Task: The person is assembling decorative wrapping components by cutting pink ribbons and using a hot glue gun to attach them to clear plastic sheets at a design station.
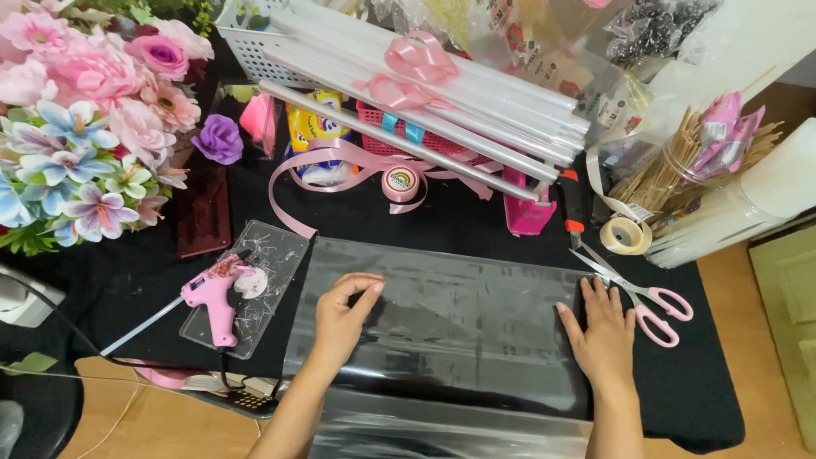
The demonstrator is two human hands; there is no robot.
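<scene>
Down near the bottom, a clear sheet [450,331] lies flat on a black cloth [714,382] and runs off the near edge. On the sheet's left part rests the left hand [340,319], fingers curled, with thumb and first finger tips close as if pinching the plastic, though I cannot tell if it is gripped. On the sheet's right edge the right hand [602,331] lies flat, fingers straight and close together, pressing down. Just beside that hand lie pink scissors [648,299]. To the left, a pink glue gun [214,297] sits on a small clear mat [272,255]. Farther back are a tape roll [626,235], a pink ribbon [340,166] and long rolls [442,93] of clear wrap with a pink bow [416,59]. Far left is a bunch of flowers [85,110].
</scene>
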